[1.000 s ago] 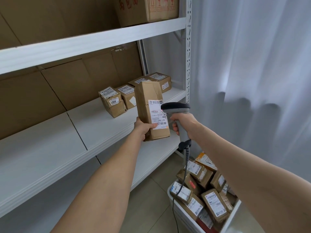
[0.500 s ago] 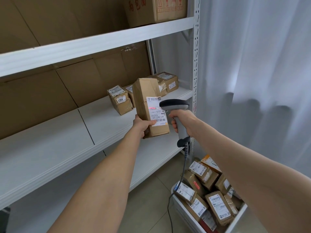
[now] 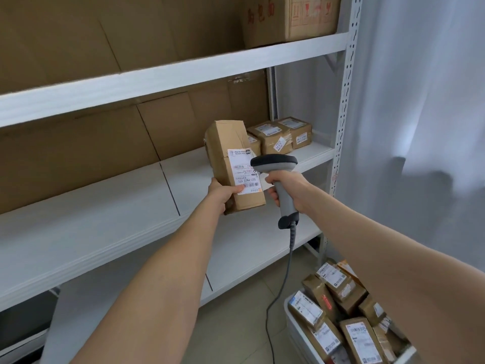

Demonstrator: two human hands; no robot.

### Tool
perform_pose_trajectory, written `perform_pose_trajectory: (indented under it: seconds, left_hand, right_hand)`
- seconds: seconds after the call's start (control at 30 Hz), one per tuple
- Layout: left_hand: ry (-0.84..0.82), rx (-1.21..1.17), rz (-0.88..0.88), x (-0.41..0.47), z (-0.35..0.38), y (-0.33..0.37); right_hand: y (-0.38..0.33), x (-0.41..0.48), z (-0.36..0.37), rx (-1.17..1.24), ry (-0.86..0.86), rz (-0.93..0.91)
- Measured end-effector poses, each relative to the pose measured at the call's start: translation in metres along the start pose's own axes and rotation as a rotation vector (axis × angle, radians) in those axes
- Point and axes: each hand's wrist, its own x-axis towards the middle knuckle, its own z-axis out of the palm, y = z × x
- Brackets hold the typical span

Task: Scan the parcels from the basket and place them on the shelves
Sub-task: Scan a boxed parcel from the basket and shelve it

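Both hands are hovering before the middle shelf (image 3: 105,214): left hand (image 3: 223,197) gripping the upright parcel (image 3: 231,143), right hand (image 3: 287,186) gripping the scanner (image 3: 274,164) beside its label (image 3: 242,172). Scanning is seemingly underway; setting the parcel on that shelf is likely coming next.

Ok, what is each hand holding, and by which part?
The left hand grips the tall parcel by its lower end; the right hand grips the scanner by its handle.

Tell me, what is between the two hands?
In the head view, the lower end of the tall brown cardboard parcel, with its white barcode label, sits between the left hand gripping it and the right hand holding the grey handheld scanner.
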Motion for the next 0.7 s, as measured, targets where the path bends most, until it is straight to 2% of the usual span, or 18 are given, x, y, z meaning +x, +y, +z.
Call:
perform_pose_trajectory:
  seconds: [0.3,0.7]
  left_hand:
    - [0.12,-0.103,0.004,0.034,-0.083,0.023]
    - [0.162,-0.119,-0.047,0.121,-0.162,0.047]
  right_hand:
    - [-0.01,0.038,0.07,-0.132,-0.13,0.021]
    - [-0.031,0.122,0.168,-0.184,-0.146,0.032]
